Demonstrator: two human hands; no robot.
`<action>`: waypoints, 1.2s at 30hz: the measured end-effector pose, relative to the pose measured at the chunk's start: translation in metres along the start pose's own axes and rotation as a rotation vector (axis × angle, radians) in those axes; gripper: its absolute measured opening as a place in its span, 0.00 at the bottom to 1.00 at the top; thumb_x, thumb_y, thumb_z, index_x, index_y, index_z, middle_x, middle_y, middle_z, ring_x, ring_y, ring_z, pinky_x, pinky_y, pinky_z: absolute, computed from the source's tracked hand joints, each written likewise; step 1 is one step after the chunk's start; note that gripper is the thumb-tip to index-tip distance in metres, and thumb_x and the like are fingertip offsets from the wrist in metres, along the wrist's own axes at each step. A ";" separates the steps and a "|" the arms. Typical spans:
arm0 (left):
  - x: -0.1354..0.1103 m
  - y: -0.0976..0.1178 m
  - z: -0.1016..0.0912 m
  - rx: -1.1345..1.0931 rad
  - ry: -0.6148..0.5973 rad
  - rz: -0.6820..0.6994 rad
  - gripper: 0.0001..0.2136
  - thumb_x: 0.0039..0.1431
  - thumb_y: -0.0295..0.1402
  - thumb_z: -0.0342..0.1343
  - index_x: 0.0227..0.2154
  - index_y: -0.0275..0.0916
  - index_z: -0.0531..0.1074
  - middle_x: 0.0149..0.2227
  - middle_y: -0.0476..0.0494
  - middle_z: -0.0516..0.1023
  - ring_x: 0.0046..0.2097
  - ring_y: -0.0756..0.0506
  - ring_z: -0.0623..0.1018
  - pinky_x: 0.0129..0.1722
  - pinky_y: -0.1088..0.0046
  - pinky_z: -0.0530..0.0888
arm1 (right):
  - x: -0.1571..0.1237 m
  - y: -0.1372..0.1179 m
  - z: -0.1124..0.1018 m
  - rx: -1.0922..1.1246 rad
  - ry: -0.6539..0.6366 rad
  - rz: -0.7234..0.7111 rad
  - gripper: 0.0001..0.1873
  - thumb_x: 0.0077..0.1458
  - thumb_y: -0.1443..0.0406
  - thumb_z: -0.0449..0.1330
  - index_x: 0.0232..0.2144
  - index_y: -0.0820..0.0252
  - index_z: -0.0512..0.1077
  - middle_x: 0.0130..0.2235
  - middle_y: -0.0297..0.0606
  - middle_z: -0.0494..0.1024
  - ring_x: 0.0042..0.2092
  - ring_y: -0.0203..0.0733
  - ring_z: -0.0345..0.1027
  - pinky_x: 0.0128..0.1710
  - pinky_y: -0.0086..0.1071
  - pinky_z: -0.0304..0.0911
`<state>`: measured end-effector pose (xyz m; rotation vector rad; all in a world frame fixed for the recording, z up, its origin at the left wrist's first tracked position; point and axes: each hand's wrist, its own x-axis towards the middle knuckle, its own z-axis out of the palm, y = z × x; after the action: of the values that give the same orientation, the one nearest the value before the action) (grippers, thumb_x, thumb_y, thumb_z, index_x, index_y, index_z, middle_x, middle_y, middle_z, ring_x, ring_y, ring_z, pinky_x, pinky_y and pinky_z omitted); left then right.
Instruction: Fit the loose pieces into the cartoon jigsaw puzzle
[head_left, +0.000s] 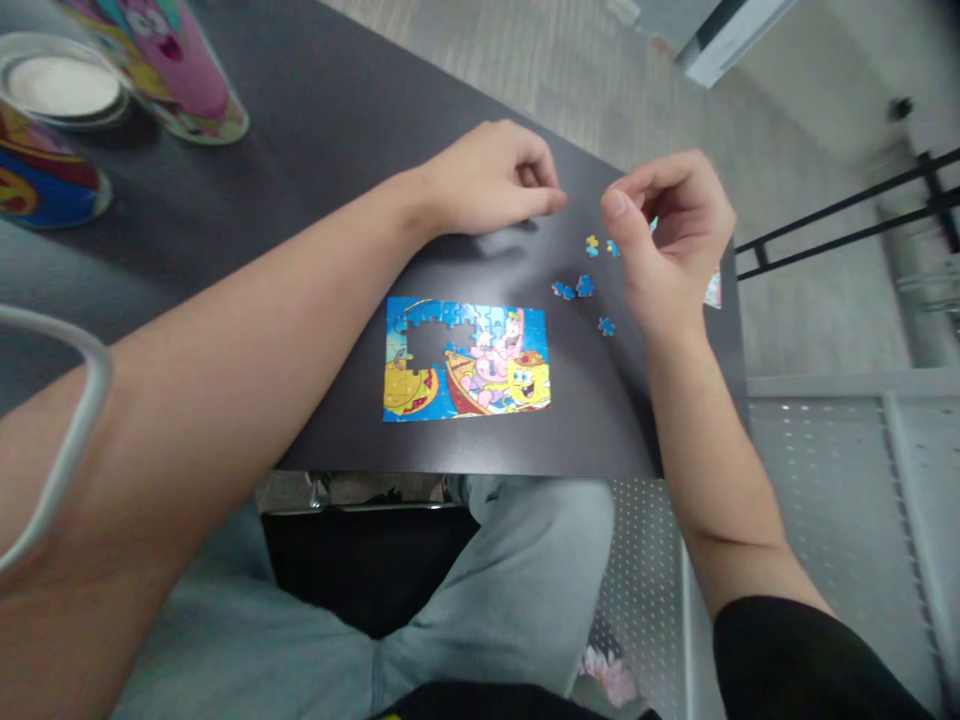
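Observation:
A jigsaw puzzle (487,385) with cartoon figures lies on the dark table, with a gap in its upper left part. My left hand (495,180) rests on the table above it, fingers loosely curled and nothing visible in them. To the right, my right hand (679,225) is raised over the loose pieces, thumb and forefinger pinched together; what they hold, if anything, is too small to make out. Loose blue puzzle pieces (585,286) lie between the puzzle and this hand, with a yellow-and-blue piece (592,245) farther back. Others are partly hidden behind the right hand.
At the upper left stand a round tin (56,190), a round lid (64,88) and a tall cartoon-printed container (176,70). The dark table (315,150) ends close beyond my right hand. A white curved band (82,400) crosses the left edge of view.

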<state>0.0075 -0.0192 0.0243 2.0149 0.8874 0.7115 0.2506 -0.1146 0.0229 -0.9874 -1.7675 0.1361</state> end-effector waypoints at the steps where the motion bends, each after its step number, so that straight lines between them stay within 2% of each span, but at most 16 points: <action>1: 0.001 -0.004 0.000 -0.008 -0.003 0.000 0.12 0.72 0.49 0.74 0.45 0.48 0.93 0.47 0.46 0.97 0.51 0.38 0.90 0.62 0.56 0.85 | 0.004 0.017 -0.008 -0.050 0.066 0.015 0.43 0.77 0.20 0.65 0.46 0.51 0.85 0.38 0.35 0.75 0.40 0.46 0.71 0.50 0.48 0.78; 3: 0.005 -0.013 0.000 -0.033 0.021 -0.007 0.12 0.67 0.50 0.75 0.43 0.49 0.94 0.43 0.44 0.96 0.51 0.34 0.92 0.62 0.52 0.87 | 0.011 0.047 -0.028 -0.146 0.130 0.062 0.46 0.77 0.18 0.61 0.48 0.51 0.85 0.41 0.37 0.77 0.45 0.50 0.78 0.55 0.51 0.80; 5: 0.008 -0.021 0.000 -0.055 0.023 -0.001 0.14 0.63 0.52 0.79 0.42 0.50 0.94 0.39 0.43 0.95 0.53 0.31 0.93 0.58 0.53 0.89 | 0.015 0.067 -0.049 -0.223 -0.016 0.115 0.40 0.82 0.24 0.62 0.48 0.50 0.86 0.43 0.38 0.80 0.49 0.52 0.81 0.58 0.53 0.81; 7: 0.010 -0.027 -0.001 -0.083 0.028 0.011 0.15 0.61 0.53 0.81 0.42 0.49 0.94 0.37 0.42 0.93 0.52 0.31 0.93 0.54 0.56 0.89 | 0.016 0.077 -0.065 -0.297 -0.198 0.159 0.30 0.82 0.33 0.71 0.46 0.50 0.89 0.43 0.38 0.82 0.45 0.50 0.80 0.59 0.54 0.82; 9: 0.010 -0.029 -0.002 -0.095 0.026 0.016 0.16 0.60 0.52 0.82 0.41 0.47 0.94 0.36 0.41 0.92 0.51 0.31 0.94 0.52 0.58 0.88 | 0.014 0.079 -0.074 -0.359 -0.349 0.213 0.22 0.76 0.41 0.80 0.46 0.50 0.91 0.44 0.39 0.85 0.41 0.48 0.76 0.56 0.52 0.82; 11: 0.010 -0.029 -0.003 -0.096 0.027 0.016 0.16 0.60 0.52 0.82 0.41 0.46 0.93 0.36 0.41 0.92 0.50 0.32 0.94 0.52 0.59 0.88 | 0.012 0.077 -0.075 -0.364 -0.449 0.270 0.21 0.69 0.43 0.85 0.46 0.51 0.93 0.47 0.40 0.86 0.38 0.46 0.73 0.51 0.50 0.80; 15: 0.010 -0.030 -0.002 -0.105 0.037 0.021 0.16 0.60 0.51 0.83 0.40 0.46 0.94 0.36 0.40 0.93 0.48 0.34 0.94 0.50 0.60 0.89 | 0.012 0.067 -0.067 -0.230 -0.547 0.327 0.28 0.61 0.37 0.88 0.43 0.51 0.93 0.51 0.42 0.86 0.39 0.45 0.71 0.47 0.46 0.76; 19: 0.011 -0.031 -0.001 -0.105 0.038 0.016 0.16 0.60 0.53 0.84 0.40 0.47 0.94 0.36 0.39 0.93 0.47 0.33 0.94 0.48 0.59 0.90 | 0.014 0.057 -0.062 -0.140 -0.571 0.367 0.32 0.57 0.33 0.89 0.38 0.50 0.90 0.50 0.41 0.87 0.41 0.46 0.71 0.48 0.45 0.75; 23: 0.009 -0.029 0.000 -0.080 0.045 0.006 0.14 0.61 0.52 0.82 0.41 0.49 0.94 0.37 0.41 0.94 0.47 0.33 0.94 0.49 0.57 0.89 | 0.015 0.051 -0.058 -0.046 -0.556 0.465 0.37 0.52 0.31 0.90 0.39 0.50 0.85 0.41 0.36 0.86 0.38 0.44 0.69 0.42 0.41 0.71; 26: 0.007 -0.024 0.002 -0.060 0.039 -0.013 0.12 0.63 0.49 0.79 0.41 0.50 0.93 0.38 0.42 0.94 0.49 0.33 0.94 0.50 0.56 0.89 | 0.013 0.039 -0.046 0.085 -0.547 0.497 0.39 0.51 0.30 0.91 0.38 0.49 0.81 0.36 0.33 0.84 0.34 0.42 0.67 0.35 0.37 0.67; 30: 0.005 -0.017 0.004 -0.049 0.028 -0.013 0.10 0.65 0.48 0.77 0.40 0.50 0.92 0.40 0.42 0.95 0.53 0.31 0.94 0.51 0.56 0.88 | 0.006 0.002 -0.020 0.267 -0.601 0.393 0.33 0.60 0.34 0.90 0.43 0.49 0.85 0.39 0.33 0.86 0.35 0.41 0.70 0.36 0.38 0.72; 34: 0.004 -0.011 0.005 -0.057 0.014 0.015 0.09 0.67 0.48 0.76 0.40 0.50 0.93 0.42 0.43 0.96 0.56 0.32 0.93 0.57 0.54 0.86 | -0.006 -0.042 0.002 0.351 -0.736 0.219 0.21 0.78 0.43 0.80 0.56 0.50 0.91 0.42 0.35 0.87 0.37 0.42 0.75 0.40 0.39 0.76; 36: 0.003 -0.010 0.004 -0.069 -0.003 0.038 0.09 0.68 0.49 0.75 0.40 0.51 0.94 0.44 0.44 0.97 0.55 0.33 0.92 0.61 0.51 0.85 | -0.010 -0.056 0.010 0.385 -0.791 0.116 0.15 0.81 0.49 0.77 0.57 0.50 0.92 0.41 0.35 0.88 0.37 0.42 0.77 0.41 0.39 0.76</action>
<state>0.0094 -0.0145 0.0144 1.9756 0.8145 0.7498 0.2125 -0.1545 0.0406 -0.7946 -2.2570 1.0169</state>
